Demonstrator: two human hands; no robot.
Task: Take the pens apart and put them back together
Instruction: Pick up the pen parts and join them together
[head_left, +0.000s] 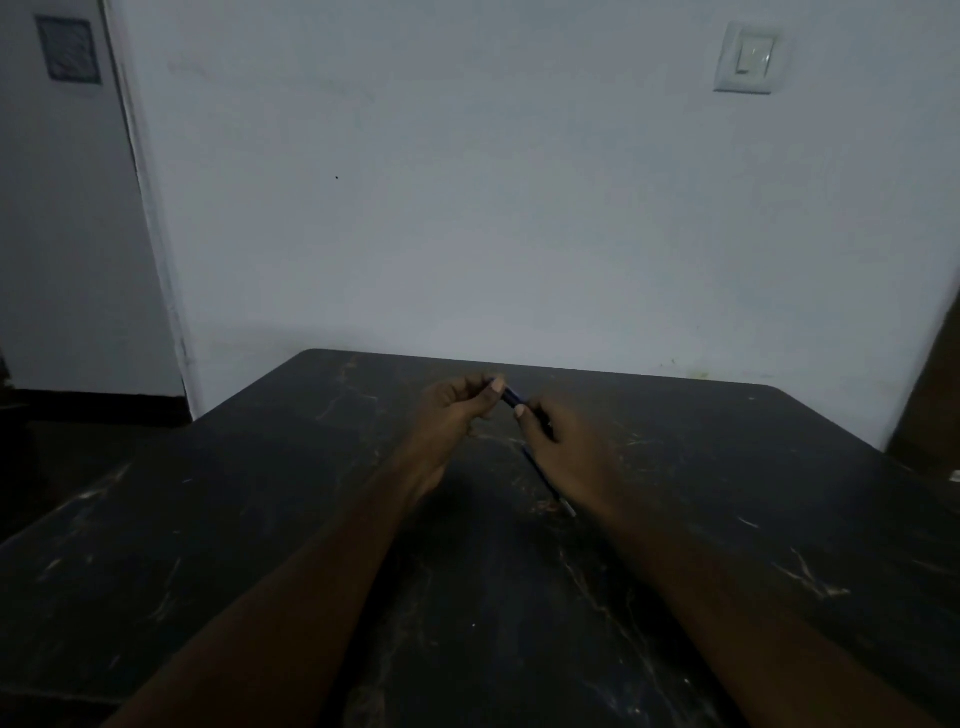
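Observation:
Both my hands hold one dark blue pen above the middle of the black table. My left hand pinches the pen's far end between thumb and fingers. My right hand grips the near end, thumb on top. Only a short stretch of the barrel shows between the two thumbs. A second thin pen or refill lies on the table under my right wrist, slanting toward the lower right, its light tip near my forearm. The room is dim, so small parts are hard to make out.
The scratched black table runs up to a pale wall with a light switch. A door stands at the left. A brown piece of furniture rises past the table's right edge.

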